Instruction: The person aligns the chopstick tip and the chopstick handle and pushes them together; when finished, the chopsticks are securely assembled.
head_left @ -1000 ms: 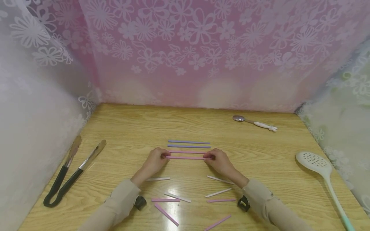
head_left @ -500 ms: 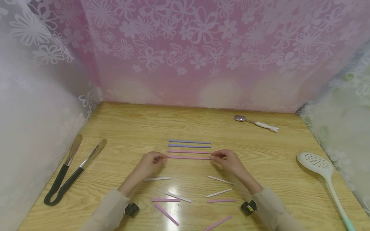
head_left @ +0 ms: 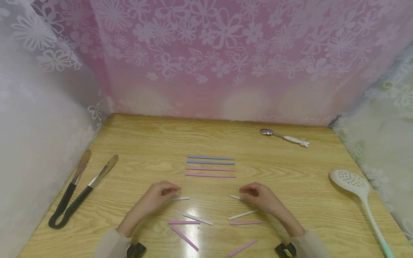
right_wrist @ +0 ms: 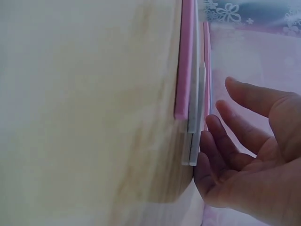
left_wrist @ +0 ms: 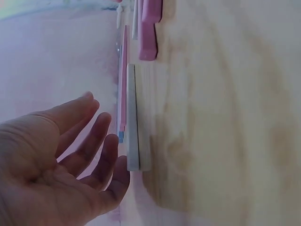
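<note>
Left hand [head_left: 158, 195] and right hand [head_left: 261, 197] with fingers loosely spread, over a white stick [head_left: 184, 198] and second white stick [head_left: 235, 197] respectively, contact indeterminable, paired pink sticks [head_left: 211, 169] and blue sticks [head_left: 211, 162] beyond

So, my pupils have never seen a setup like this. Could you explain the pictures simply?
There's no machine, just a person's bare left hand and right hand. The wide picture comes from a camera worn on the head; the close-ups come from wrist cameras, one per hand. On the wooden table lie two blue sticks and two long pink sticks. Shorter pink sticks and white sticks lie nearer the person. Tongs lie left; a spoon and slotted scoop lie right. Neither hand appears to grip anything; each is beside a white stick.
</note>
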`<control>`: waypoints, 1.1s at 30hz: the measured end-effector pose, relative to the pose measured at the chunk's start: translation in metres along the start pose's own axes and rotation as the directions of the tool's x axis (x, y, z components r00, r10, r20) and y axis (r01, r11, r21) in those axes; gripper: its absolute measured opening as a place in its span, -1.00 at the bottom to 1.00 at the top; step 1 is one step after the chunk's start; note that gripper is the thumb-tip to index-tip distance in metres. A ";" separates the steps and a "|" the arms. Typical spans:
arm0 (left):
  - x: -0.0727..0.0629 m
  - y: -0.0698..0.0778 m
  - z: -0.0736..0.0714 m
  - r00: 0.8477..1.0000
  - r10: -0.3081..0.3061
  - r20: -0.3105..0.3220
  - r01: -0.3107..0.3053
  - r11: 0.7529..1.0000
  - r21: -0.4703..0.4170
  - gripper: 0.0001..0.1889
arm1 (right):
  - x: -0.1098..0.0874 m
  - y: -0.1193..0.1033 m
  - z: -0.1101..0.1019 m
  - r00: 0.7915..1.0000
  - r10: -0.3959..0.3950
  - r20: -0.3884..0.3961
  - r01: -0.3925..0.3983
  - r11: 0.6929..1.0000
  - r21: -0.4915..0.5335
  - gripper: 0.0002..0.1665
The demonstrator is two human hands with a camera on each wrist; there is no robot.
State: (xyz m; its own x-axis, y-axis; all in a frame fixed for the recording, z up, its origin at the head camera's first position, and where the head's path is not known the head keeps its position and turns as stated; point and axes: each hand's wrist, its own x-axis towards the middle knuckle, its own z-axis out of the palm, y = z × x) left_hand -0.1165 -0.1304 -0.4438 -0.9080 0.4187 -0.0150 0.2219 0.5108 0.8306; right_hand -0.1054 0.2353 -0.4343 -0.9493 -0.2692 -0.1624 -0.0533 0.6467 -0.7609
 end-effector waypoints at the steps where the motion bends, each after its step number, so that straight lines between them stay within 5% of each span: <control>1: -0.002 0.000 0.001 1.000 -0.001 -0.005 0.001 1.000 -0.004 -0.75 | -0.002 0.001 0.000 1.000 0.001 -0.002 -0.001 1.000 0.001 -0.63; 9: -0.011 -0.004 0.006 1.000 -0.006 0.000 0.006 0.998 -0.060 -0.75 | -0.011 0.010 0.003 0.999 -0.041 -0.009 0.041 0.999 -0.003 -0.64; 20: -0.011 -0.011 0.008 0.999 0.036 0.021 -0.036 0.999 0.008 -0.77 | -0.013 0.012 0.008 0.975 -0.213 -0.063 0.202 0.969 -0.140 -0.75; 33: -0.010 -0.005 0.008 0.998 0.039 0.044 -0.041 0.998 0.052 -0.83 | -0.013 0.014 0.010 0.973 -0.223 -0.057 0.218 0.972 -0.086 -0.88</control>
State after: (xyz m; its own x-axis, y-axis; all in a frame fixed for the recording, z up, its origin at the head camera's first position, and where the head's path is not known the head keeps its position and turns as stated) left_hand -0.1057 -0.1307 -0.4522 -0.8823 0.4706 -0.0070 0.2772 0.5317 0.8003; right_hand -0.0904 0.2407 -0.4493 -0.9296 -0.3655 0.0480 -0.2856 0.6315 -0.7209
